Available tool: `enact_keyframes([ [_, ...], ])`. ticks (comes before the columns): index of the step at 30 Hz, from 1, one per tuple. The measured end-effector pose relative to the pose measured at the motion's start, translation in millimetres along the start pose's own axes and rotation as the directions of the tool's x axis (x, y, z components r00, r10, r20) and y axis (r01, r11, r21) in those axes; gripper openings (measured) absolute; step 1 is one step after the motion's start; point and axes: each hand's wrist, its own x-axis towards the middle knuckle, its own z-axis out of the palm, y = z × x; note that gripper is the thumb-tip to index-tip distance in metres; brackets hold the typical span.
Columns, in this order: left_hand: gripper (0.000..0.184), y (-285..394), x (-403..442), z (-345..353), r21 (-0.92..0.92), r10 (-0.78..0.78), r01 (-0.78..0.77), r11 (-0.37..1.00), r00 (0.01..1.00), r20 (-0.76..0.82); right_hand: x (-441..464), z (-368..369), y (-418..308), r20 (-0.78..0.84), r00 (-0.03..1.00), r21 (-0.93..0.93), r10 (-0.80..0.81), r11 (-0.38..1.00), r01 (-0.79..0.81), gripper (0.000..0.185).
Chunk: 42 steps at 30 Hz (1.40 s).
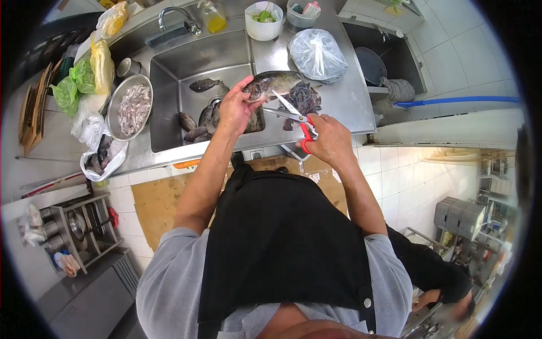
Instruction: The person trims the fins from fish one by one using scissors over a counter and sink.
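Observation:
My left hand grips a dark scaly fish by its head, at the right edge of the sink. In my right hand is a pair of red-handled scissors; their blades are apart and point at the fish's underside. A pile of dark fish scraps lies on the steel counter just beyond the blades. Several more whole fish rest in the steel sink, partly hidden behind my left hand and forearm.
Left of the sink stands a metal bowl of pale pieces, near plastic bags. Behind are a faucet, a soap bottle and a white tub. A tied clear bag sits right. Another person is at lower right.

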Motion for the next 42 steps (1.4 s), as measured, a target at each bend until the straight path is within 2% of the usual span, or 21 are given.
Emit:
enact_keyframes([
  [2, 0.056, 2.8, 1.1, -2.6, 0.103, 0.025, -0.025, 0.994, 1.0, 0.0, -1.2, -8.0, -1.7, 0.082, 0.996, -0.045, 0.025, 0.999, -0.022, 0.069],
  [6, 0.056, 9.2, -0.3, 6.0, 0.102, 0.051, -0.053, 0.993, 0.998, 0.023, 6.1, -4.4, -6.4, 0.126, 0.991, -0.076, 0.04, 0.997, -0.031, 0.071],
  [8, 0.056, 12.0, -0.8, 4.6, 0.109, 0.03, -0.033, 0.994, 0.999, 0.027, 5.4, -0.1, -8.1, 0.05, 0.998, -0.002, 0.028, 1.0, -0.028, 0.062],
  [12, 0.056, 11.8, 5.8, 0.5, 0.148, -0.045, 0.035, 0.988, 0.997, 0.063, 18.6, 16.0, -6.2, -0.052, 0.998, 0.026, -0.034, 0.999, 0.035, 0.066],
  [15, 0.055, 7.9, 6.6, -0.6, 0.065, -0.096, 0.088, 0.994, 0.988, 0.125, 32.0, 16.7, -9.7, -0.093, 0.994, -0.023, -0.065, 0.998, 0.063, 0.069],
  [20, 0.054, 6.0, 15.1, -5.6, -0.074, -0.116, 0.127, 0.989, 0.984, 0.133, 50.0, 9.6, -14.0, -0.037, 0.997, -0.007, -0.068, 0.998, 0.068, 0.064],
  [23, 0.063, 3.6, 24.4, -13.4, -0.109, -0.088, 0.106, 0.988, 0.983, 0.161, 57.7, 11.3, -11.6, 0.023, 0.998, 0.02, -0.064, 0.998, 0.063, 0.06],
  [27, 0.061, 10.5, 18.3, -5.8, -0.116, -0.062, 0.076, 0.99, 0.99, 0.123, 53.1, 11.8, -1.4, -0.013, 0.997, 0.005, -0.07, 0.998, 0.07, 0.058],
  [29, 0.076, 7.4, 18.5, -5.6, -0.057, -0.056, 0.064, 0.996, 0.988, 0.143, 49.0, 14.6, 3.6, -0.09, 0.99, -0.005, -0.105, 0.994, 0.105, 0.057],
  [30, 0.076, 8.1, 16.7, -4.7, -0.059, -0.054, 0.063, 0.996, 0.988, 0.143, 48.9, 16.2, 5.4, -0.089, 0.99, -0.006, -0.107, 0.994, 0.106, 0.057],
  [32, 0.091, 9.9, 13.2, -2.5, -0.082, -0.079, 0.097, 0.992, 0.977, 0.2, 49.4, 18.0, 8.6, -0.084, 0.991, -0.018, -0.107, 0.994, 0.106, 0.058],
  [33, 0.091, 11.8, 11.9, 1.0, -0.08, -0.081, 0.099, 0.992, 0.976, 0.201, 50.2, 16.5, 7.1, -0.085, 0.991, -0.017, -0.105, 0.994, 0.104, 0.058],
  [35, 0.104, 14.2, 10.3, 9.2, -0.008, -0.099, 0.103, 0.995, 0.975, 0.197, 53.3, 12.4, 2.2, -0.031, 0.997, 0.003, -0.067, 0.998, 0.068, 0.066],
  [39, 0.108, 7.7, 14.8, 11.6, -0.049, -0.112, 0.124, 0.991, 0.973, 0.204, 58.7, 21.6, 9.9, -0.077, 0.994, 0.035, -0.076, 0.996, 0.079, 0.065],
  [42, 0.105, 3.1, 13.7, 10.7, -0.055, -0.088, 0.099, 0.994, 0.979, 0.185, 56.9, 27.3, 17.7, 0.012, 1.0, 0.022, -0.029, 0.999, 0.029, 0.063],
])
